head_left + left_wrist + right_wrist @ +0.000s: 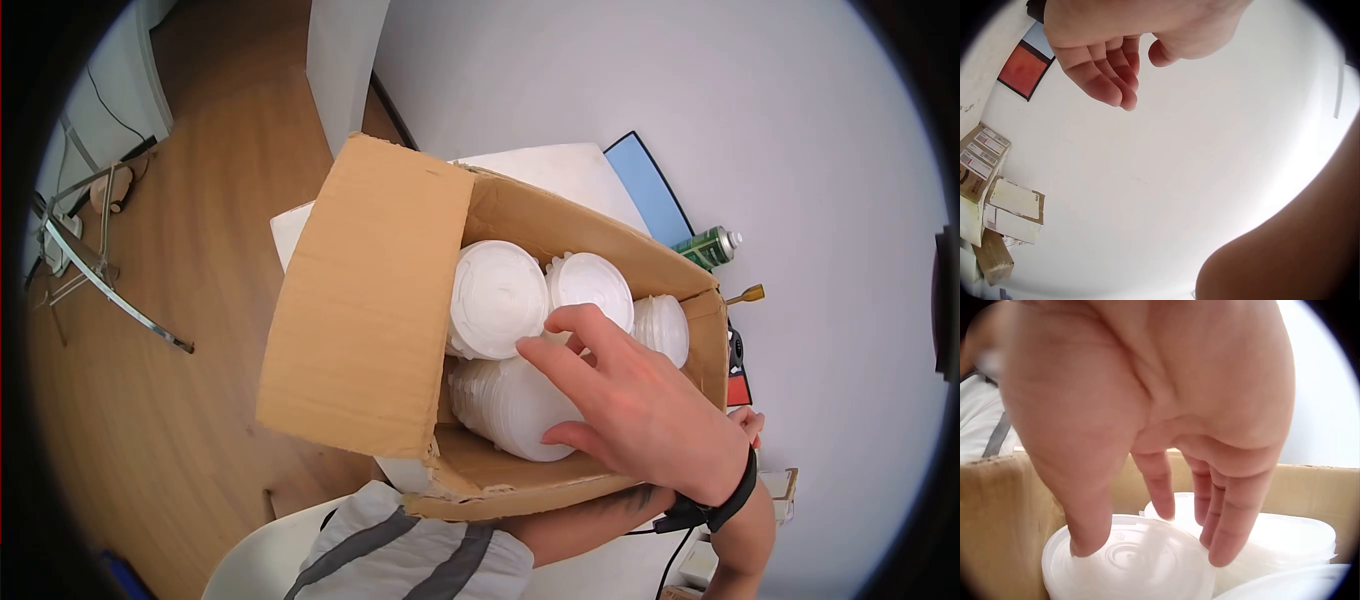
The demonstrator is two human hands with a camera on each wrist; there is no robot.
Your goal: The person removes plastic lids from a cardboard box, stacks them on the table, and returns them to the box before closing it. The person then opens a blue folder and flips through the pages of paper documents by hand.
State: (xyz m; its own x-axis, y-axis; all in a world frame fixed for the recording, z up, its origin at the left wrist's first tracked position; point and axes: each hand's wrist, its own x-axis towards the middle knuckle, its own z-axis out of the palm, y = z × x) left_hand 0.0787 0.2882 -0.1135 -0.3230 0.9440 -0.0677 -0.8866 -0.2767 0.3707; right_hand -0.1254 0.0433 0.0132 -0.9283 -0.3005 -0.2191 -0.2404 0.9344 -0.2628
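Note:
An open cardboard box (365, 300) holds several stacks of round, translucent white plastic lids. Two stacks show their flat tops, an upper-left stack (495, 295) and a middle stack (590, 280); a right stack (668, 332) and a lower stack (490, 400) lie tipped on their sides. Over the lower stack reaches my right hand (640, 400), thumb and fingers apart and pointing down. In the right wrist view its thumb and fingertips overlap a lid (1129, 569). My left hand (1104, 56) holds nothing, its fingers loosely curled; the head view mostly hides it behind the right wrist.
The box stands on a white table (575, 170) against a pale wall. Beyond its far end are a green spray can (705, 248), a brass-coloured tool tip (746, 295) and a blue panel (648, 185). Small cartons (1015, 209) show in the left wrist view.

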